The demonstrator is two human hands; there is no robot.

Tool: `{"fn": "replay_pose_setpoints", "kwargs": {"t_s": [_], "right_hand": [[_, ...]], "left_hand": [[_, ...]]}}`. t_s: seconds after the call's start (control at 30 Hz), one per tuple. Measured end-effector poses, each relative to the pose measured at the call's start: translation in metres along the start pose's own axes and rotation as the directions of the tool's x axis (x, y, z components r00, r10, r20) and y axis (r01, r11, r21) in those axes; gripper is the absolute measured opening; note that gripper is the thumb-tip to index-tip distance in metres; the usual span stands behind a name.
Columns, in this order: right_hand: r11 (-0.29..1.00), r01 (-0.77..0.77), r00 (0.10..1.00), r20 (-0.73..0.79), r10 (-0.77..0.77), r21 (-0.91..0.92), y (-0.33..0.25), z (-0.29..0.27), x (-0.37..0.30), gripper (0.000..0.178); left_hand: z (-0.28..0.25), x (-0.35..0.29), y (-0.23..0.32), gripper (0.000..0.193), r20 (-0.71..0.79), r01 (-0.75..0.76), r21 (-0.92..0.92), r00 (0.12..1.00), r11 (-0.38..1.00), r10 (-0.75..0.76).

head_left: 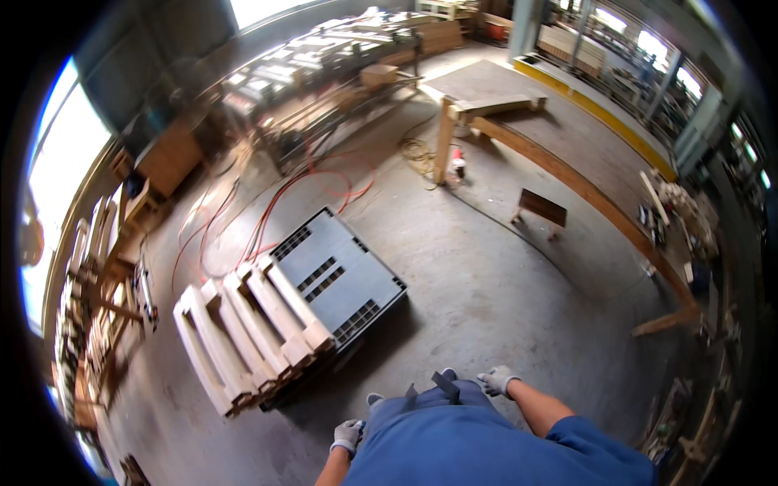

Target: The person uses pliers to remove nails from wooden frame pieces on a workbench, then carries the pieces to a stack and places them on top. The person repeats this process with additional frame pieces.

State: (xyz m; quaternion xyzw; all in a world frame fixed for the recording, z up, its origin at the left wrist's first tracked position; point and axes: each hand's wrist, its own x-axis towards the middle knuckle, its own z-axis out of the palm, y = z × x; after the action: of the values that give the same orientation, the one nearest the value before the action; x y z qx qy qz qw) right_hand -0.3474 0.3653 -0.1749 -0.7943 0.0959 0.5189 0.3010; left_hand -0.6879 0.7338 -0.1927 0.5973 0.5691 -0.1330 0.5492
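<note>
My left hand point(348, 436), in a pale work glove, hangs low beside my blue shirt. Its fingers are curled in, and a small dark-blue bit shows at their edge; what it is cannot be made out. On the other side, my right hand point(497, 380), gloved the same way, is held out from my hip with its fingers loosely apart and nothing visible in them. Ahead on the left, several pale wooden frame pieces point(261, 324) lie side by side across a grey plastic pallet point(344, 263). Neither hand touches them.
A large wooden table point(559, 130) stands ahead right, with a small brown-topped stool point(543, 207) near it. Red hoses point(279, 202) and a dark cable point(506, 229) cross the concrete floor. More timber point(101, 300) is stacked at the left wall; a loaded rack point(324, 61) stands behind.
</note>
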Motion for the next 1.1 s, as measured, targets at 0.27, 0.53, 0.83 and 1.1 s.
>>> {"fn": "replay_pose_setpoints", "kwargs": {"t_s": [0.27,0.53,0.83,1.1], "right_hand": [[0.915,-0.294,0.918,-0.186,0.351,0.276,0.176,-0.091,-0.002,0.042],[0.725,-0.292,0.907,-0.06,0.417,0.624,0.196,-0.044,0.036,0.043],[0.972,-0.123,0.987,-0.081,0.142,0.198,0.109,-0.078,0.06,0.044],[0.638,-0.076,0.914,-0.202,0.351,0.766,-0.021,-0.197,0.063,0.02]], "left_hand": [[0.064,0.038,0.094,0.03,0.151,-0.24,0.385,0.969,0.891,0.195],[0.081,0.157,0.106,0.043,0.328,-0.283,0.646,0.941,0.709,0.077],[0.153,0.215,0.254,0.047,0.426,-0.376,0.701,0.902,0.606,0.066],[0.219,0.271,0.412,0.047,0.518,-0.563,0.635,0.818,0.528,0.249]]}}
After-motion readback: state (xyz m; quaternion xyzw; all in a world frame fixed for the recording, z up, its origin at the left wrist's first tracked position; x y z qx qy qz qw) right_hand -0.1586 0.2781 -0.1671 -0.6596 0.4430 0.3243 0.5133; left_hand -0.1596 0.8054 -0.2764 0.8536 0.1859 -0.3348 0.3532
